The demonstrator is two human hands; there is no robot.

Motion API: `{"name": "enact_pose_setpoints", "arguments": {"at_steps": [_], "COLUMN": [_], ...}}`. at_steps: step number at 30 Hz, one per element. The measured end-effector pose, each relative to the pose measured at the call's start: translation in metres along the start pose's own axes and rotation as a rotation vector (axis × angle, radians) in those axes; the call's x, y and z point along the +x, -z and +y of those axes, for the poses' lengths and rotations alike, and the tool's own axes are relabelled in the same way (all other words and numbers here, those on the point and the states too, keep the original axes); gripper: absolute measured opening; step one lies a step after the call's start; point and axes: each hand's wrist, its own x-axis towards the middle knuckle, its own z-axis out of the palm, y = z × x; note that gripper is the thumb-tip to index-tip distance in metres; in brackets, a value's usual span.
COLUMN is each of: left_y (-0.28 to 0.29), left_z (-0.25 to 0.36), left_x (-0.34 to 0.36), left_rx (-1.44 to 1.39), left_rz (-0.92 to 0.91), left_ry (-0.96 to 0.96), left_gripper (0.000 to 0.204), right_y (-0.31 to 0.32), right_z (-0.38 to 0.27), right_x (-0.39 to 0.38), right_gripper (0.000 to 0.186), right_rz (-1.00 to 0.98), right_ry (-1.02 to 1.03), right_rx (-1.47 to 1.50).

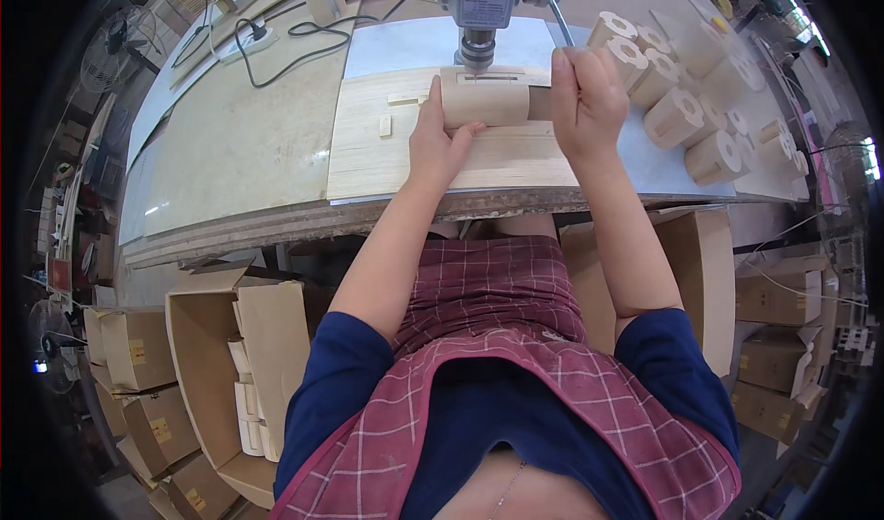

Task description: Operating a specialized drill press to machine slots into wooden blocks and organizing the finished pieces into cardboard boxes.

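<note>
My left hand (438,143) steadies a pale wooden cylinder (486,106) from its left end, thumb along the near side and fingers on the far side. The cylinder lies sideways on a light wooden board (368,161), below the chuck (476,52) of a grey bench drill press (474,0). A narrow slot shows along its upper side, under the chuck. The bit's tip is too small to make out. Closed in a fist, my right hand (590,101) grips the lever (560,14) at the drill's right side. A dark flat piece (540,103) extends from the cylinder's right end.
Several wooden cylinders with holed ends (672,117) stand and lie on the right of the table. At left are a small wood block (385,126), a power strip (247,43) with a black cable, and another cylinder (324,1). Cardboard boxes (207,364) flank me below the table edge.
</note>
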Motion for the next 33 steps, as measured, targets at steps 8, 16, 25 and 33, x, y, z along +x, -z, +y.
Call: {"name": "enact_pose_setpoints", "arguments": {"at_steps": [8, 16, 25, 33], "left_y": [0.0, 0.0, 0.005, -0.001], "left_z": [0.004, 0.003, 0.004, 0.005], "left_x": [0.0, 0.001, -0.001, 0.001], "left_rx": [0.03, 0.034, 0.039, -0.002], "left_rz": [0.003, 0.01, 0.009, -0.004], "left_ry": [-0.002, -0.019, -0.003, 0.005], "left_gripper": [0.088, 0.089, 0.087, 0.088], "right_y": [-0.025, -0.018, 0.025, -0.023], "right_z": [0.022, 0.02, 0.013, 0.055], "right_x": [-0.033, -0.03, 0.086, 0.174], "right_gripper": [0.006, 0.007, 0.022, 0.034], "right_rz": [0.081, 0.031, -0.354, -0.328], "right_ry": [0.022, 0.018, -0.066, -0.05], "right_rx": [0.04, 0.024, -0.39, -0.271]}}
